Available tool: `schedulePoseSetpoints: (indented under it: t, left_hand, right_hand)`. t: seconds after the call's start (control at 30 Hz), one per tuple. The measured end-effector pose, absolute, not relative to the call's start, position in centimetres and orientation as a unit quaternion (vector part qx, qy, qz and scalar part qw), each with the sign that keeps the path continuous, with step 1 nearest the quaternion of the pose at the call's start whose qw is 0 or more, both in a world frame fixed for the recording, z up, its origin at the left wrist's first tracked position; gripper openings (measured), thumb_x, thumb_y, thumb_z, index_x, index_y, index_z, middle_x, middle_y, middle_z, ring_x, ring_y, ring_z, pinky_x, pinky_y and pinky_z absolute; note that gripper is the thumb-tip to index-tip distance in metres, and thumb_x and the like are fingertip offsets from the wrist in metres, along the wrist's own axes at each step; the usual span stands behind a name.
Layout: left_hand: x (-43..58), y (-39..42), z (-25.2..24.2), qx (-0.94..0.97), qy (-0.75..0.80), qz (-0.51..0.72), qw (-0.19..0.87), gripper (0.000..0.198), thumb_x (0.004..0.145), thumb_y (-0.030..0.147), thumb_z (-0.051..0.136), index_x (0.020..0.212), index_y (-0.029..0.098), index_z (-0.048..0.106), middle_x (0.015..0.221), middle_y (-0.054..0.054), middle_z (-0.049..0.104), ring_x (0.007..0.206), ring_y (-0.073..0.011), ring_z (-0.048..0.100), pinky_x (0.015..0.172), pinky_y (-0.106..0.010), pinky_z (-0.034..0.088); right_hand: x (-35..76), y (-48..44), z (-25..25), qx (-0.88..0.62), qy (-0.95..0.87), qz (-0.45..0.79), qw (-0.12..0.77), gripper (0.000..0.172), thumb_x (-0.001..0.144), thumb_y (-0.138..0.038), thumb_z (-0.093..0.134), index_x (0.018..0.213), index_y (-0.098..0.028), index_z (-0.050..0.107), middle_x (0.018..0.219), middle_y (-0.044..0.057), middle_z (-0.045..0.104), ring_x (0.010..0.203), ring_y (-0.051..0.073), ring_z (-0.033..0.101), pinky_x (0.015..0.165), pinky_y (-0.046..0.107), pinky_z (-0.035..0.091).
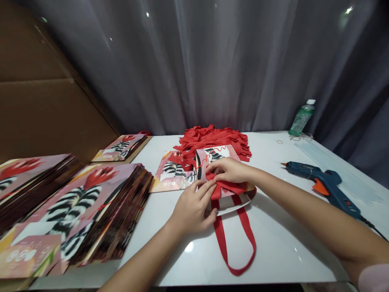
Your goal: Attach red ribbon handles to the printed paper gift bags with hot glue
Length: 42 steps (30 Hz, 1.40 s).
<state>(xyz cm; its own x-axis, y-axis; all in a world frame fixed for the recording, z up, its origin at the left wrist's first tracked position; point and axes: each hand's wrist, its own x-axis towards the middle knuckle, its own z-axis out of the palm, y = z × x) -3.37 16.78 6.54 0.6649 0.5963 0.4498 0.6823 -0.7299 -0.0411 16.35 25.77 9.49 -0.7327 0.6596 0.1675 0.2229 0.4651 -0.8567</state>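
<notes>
A printed paper bag (228,152) with a striped black-and-white pattern lies on the white table in front of me, its opening toward me. From that opening a red ribbon handle (251,247) loops onto the tabletop. My right hand (229,170) pinches a red ribbon (232,187) on the upper face of the bag. Against the same ribbon, the fingertips of my left hand (194,207) meet those of the right, with the left thumb by the bag's open edge. The fingers partly cover the ribbon. A thin curly red cord (207,155) lies across the bag.
Behind the bag is a heap of red ribbons (212,138), beside another printed bag (170,184). Tall stacks of printed bags (75,202) stand left, near a cardboard panel (45,101). At right lie a blue glue gun (328,186), clear glue sticks (334,166) and a green bottle (302,118).
</notes>
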Motion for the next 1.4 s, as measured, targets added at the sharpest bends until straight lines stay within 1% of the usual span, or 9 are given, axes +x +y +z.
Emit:
schedulePoseSetpoints:
  t: [0.13,0.33,0.47,0.63,0.73,0.8,0.9,1.17,1.4]
  left_hand:
    - [-3.3,16.7,6.7,-0.907,-0.358,-0.203,0.092,0.057,0.078,0.028,0.058,0.132,0.011,0.05,0.132,-0.014,0.058,0.111,-0.0317,0.05,0.092,-0.049,0.049]
    - [-3.2,16.9,6.6,-0.907,-0.36,-0.197,0.097,0.059,0.079,0.029,0.055,0.136,0.014,0.05,0.133,-0.014,0.057,0.112,-0.0321,0.053,0.091,-0.05,0.049]
    - [-3.2,17.1,6.8,-0.906,-0.363,-0.2,0.083,0.06,0.077,0.028,0.058,0.135,0.013,0.051,0.131,-0.013,0.059,0.109,-0.0314,0.052,0.091,-0.048,0.05]
    - [-3.1,16.9,7.0,-0.903,-0.383,-0.187,0.05,0.061,0.08,0.026,0.057,0.137,0.01,0.047,0.137,-0.013,0.054,0.116,-0.0322,0.045,0.095,-0.048,0.05]
    - [-2.9,16.8,6.9,-0.903,-0.388,-0.179,0.043,0.063,0.08,0.026,0.057,0.139,0.011,0.045,0.139,-0.012,0.053,0.117,-0.0326,0.045,0.095,-0.049,0.05]
    - [-2.8,16.9,6.8,-0.899,-0.397,-0.182,0.041,0.064,0.079,0.027,0.058,0.139,0.012,0.043,0.138,-0.012,0.053,0.117,-0.0329,0.045,0.093,-0.049,0.051]
    - [-2.7,17.0,6.7,-0.891,-0.411,-0.186,0.044,0.066,0.078,0.029,0.059,0.14,0.014,0.042,0.137,-0.012,0.055,0.116,-0.0334,0.046,0.09,-0.05,0.053]
    - [-2.7,17.3,6.7,-0.894,-0.407,-0.178,0.065,0.064,0.078,0.029,0.058,0.138,0.014,0.044,0.136,-0.011,0.056,0.114,-0.0334,0.049,0.086,-0.05,0.054]
    - [-2.7,17.2,6.8,-0.894,-0.411,-0.158,0.081,0.063,0.079,0.031,0.058,0.138,0.013,0.045,0.136,-0.009,0.056,0.114,-0.033,0.048,0.075,-0.04,0.056]
  right_hand:
    - [16.5,25.2,9.1,-0.34,-0.835,0.319,0.292,0.019,0.076,-0.006,0.066,0.092,-0.015,0.066,0.098,0.007,0.065,0.081,0.016,0.067,0.078,0.034,0.055]
    - [16.7,25.0,9.2,-0.344,-0.813,0.35,0.313,0.014,0.08,-0.005,0.061,0.089,-0.016,0.061,0.098,0.005,0.067,0.086,0.016,0.067,0.076,0.03,0.055]
    - [18.2,21.1,10.4,-0.352,-0.838,0.146,0.39,0.019,0.086,-0.006,0.045,0.088,-0.017,0.061,0.09,0.006,0.066,0.082,0.018,0.063,0.072,0.031,0.051]
    - [20.4,12.3,8.0,-0.361,-0.9,0.08,0.231,0.025,0.086,-0.011,0.043,0.075,-0.02,0.064,0.069,0.004,0.065,0.059,0.018,0.058,0.055,0.031,0.048]
    - [21.2,9.8,5.0,-0.381,-0.9,0.048,0.208,0.031,0.088,-0.014,0.044,0.104,-0.013,0.07,0.102,0.012,0.074,0.091,0.026,0.068,0.08,0.039,0.056]
    - [21.5,9.4,3.6,-0.39,-0.902,0.044,0.182,0.041,0.09,-0.019,0.044,0.124,-0.008,0.063,0.125,0.015,0.066,0.113,0.031,0.062,0.094,0.046,0.052]
    - [22.0,9.1,2.8,-0.399,-0.9,0.058,0.164,0.05,0.089,-0.02,0.043,0.136,-0.006,0.053,0.139,0.015,0.054,0.125,0.031,0.054,0.1,0.048,0.051]
    - [22.7,8.6,3.6,-0.377,-0.911,0.072,0.154,0.055,0.083,-0.015,0.048,0.136,-0.005,0.051,0.138,0.016,0.055,0.129,0.028,0.051,0.101,0.043,0.051]
    - [23.0,9.5,4.9,-0.388,-0.909,0.11,0.105,0.055,0.084,-0.018,0.048,0.137,-0.003,0.05,0.14,0.016,0.053,0.128,0.027,0.052,0.102,0.042,0.05]
